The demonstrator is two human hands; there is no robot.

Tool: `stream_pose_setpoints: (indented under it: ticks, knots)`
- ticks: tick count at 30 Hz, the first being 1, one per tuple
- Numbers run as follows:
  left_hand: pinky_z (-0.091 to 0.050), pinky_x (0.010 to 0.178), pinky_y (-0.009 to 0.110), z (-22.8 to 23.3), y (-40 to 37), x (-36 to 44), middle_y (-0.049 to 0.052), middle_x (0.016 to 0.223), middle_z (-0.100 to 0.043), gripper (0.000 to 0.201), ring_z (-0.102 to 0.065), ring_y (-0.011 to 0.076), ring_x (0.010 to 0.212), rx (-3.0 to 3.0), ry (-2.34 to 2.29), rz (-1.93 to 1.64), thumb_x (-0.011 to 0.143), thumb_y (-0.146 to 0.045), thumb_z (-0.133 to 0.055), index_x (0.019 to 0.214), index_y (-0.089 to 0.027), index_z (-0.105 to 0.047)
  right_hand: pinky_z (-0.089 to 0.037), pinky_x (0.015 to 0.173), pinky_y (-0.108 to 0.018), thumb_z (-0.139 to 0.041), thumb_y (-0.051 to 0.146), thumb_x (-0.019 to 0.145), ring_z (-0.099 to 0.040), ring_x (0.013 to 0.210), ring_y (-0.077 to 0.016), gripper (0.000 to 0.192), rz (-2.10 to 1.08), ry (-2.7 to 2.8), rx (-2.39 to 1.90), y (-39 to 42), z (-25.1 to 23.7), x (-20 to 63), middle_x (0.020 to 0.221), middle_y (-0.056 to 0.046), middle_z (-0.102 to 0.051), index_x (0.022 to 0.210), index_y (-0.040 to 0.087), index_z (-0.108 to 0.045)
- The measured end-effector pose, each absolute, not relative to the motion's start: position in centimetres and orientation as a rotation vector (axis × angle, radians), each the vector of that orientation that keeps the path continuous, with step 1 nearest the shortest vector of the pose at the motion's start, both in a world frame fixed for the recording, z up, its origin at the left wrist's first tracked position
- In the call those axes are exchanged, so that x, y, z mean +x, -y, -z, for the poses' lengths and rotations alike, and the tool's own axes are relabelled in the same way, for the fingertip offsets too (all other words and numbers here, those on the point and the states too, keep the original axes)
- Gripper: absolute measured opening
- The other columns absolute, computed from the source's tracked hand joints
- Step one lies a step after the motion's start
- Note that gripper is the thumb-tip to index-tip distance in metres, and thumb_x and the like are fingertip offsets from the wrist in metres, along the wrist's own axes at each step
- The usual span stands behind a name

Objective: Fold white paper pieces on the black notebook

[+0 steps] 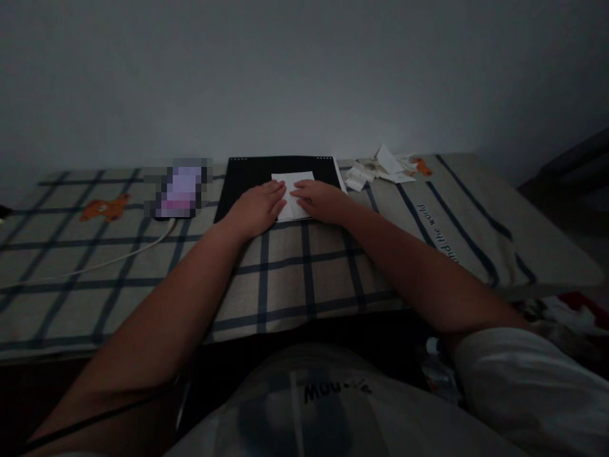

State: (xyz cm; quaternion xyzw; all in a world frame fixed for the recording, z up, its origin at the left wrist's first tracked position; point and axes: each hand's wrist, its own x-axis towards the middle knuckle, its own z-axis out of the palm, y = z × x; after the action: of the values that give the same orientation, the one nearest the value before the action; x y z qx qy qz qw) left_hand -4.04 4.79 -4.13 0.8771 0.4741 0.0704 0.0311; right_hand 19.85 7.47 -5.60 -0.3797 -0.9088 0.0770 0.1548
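A cloth-covered worktop stretches before a person in a light shirt. On it lie a black pad, paper scraps to the pad's right and, to its left, a phone with a cable attached. The left hand and right hand lie palm down, fingers extended, gripping nothing, on a white paper, apparently folded, atop the pad. Uneven pressure could skew a crease; a sideways drag could shift the sheet. Cloth printing reads "nd the world," partly hidden by an arm; the shirt's lettering is unclear.
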Motion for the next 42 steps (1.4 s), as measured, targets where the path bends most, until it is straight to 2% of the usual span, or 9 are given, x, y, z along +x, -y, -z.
stream_pose_setpoints:
  ticks: [3,9,17,22,27,33,37,42]
  knots:
    - [-0.031,0.145,0.047,4.0,-4.7,-3.9,0.023,0.182,-0.048,0.072,-0.044,0.0324,0.172,2.702,-1.466,-0.217,0.117,-0.041,-0.030,0.170,0.002,-0.053,-0.047,0.132,-0.053,-0.049,0.018,0.109,-0.063,0.154,-0.0340,0.052,-0.237,2.595,-1.094,-7.6,5.7,20.0,0.168,-0.021,-0.066,0.153,0.011,-0.075]
    - [-0.032,0.144,0.051,4.0,-4.7,-3.8,0.018,0.185,-0.044,0.070,-0.041,0.0313,0.174,2.684,-1.493,-0.180,0.118,-0.042,-0.029,0.174,-0.005,-0.050,-0.044,0.134,-0.048,-0.046,0.019,0.111,-0.060,0.157,-0.0323,0.055,-0.221,2.636,-1.127,-7.3,5.4,19.9,0.172,-0.020,-0.062,0.157,0.008,-0.071]
    - [-0.031,0.144,0.052,4.0,-4.7,-3.7,0.020,0.185,-0.043,0.068,-0.040,0.0327,0.175,2.680,-1.494,-0.157,0.118,-0.039,-0.031,0.174,-0.004,-0.050,-0.051,0.125,-0.047,-0.045,0.014,0.110,-0.067,0.146,-0.0319,0.055,-0.185,2.650,-1.110,-6.5,4.6,19.6,0.160,-0.020,-0.071,0.157,0.013,-0.073]
    - [-0.032,0.143,0.053,4.1,-4.9,-3.8,0.017,0.186,-0.042,0.069,-0.040,0.0314,0.175,2.686,-1.499,-0.134,0.119,-0.042,-0.028,0.176,-0.009,-0.049,-0.051,0.124,-0.049,-0.041,0.013,0.111,-0.067,0.146,-0.0328,0.056,-0.152,2.665,-1.140,-6.2,4.3,19.5,0.163,-0.020,-0.069,0.157,0.014,-0.073]
    - [-0.029,0.145,0.051,3.7,-4.6,-3.6,0.020,0.186,-0.040,0.070,-0.037,0.0323,0.176,2.678,-1.506,-0.094,0.119,-0.039,-0.028,0.176,-0.002,-0.046,-0.053,0.123,-0.051,-0.042,0.012,0.110,-0.068,0.145,-0.0333,0.056,-0.133,2.669,-1.145,-6.4,4.6,19.4,0.163,-0.020,-0.069,0.157,0.016,-0.074]
    - [-0.030,0.144,0.050,3.5,-4.3,-3.4,0.018,0.186,-0.041,0.068,-0.037,0.0305,0.176,2.681,-1.517,-0.093,0.118,-0.038,-0.029,0.176,-0.007,-0.048,-0.047,0.128,-0.048,-0.046,0.025,0.115,-0.064,0.149,-0.0327,0.051,-0.155,2.696,-1.107,-6.3,4.4,19.6,0.166,-0.023,-0.065,0.157,0.010,-0.072]
    - [-0.029,0.144,0.053,3.4,-4.1,-3.4,0.019,0.189,-0.036,0.070,-0.033,0.0319,0.178,2.667,-1.536,-0.037,0.119,-0.042,-0.032,0.180,-0.008,-0.040,-0.046,0.130,-0.047,-0.046,0.029,0.116,-0.062,0.151,-0.0319,0.051,-0.175,2.681,-1.101,-6.3,4.4,19.7,0.167,-0.021,-0.064,0.157,0.013,-0.072]
    - [-0.025,0.145,0.056,3.4,-3.7,-3.3,0.021,0.190,-0.030,0.075,-0.028,0.0336,0.179,2.656,-1.555,0.018,0.119,-0.046,-0.036,0.182,-0.005,-0.033,-0.045,0.131,-0.050,-0.046,0.028,0.116,-0.061,0.153,-0.0340,0.051,-0.184,2.688,-1.106,-6.3,4.4,19.8,0.170,-0.023,-0.062,0.158,0.011,-0.071]
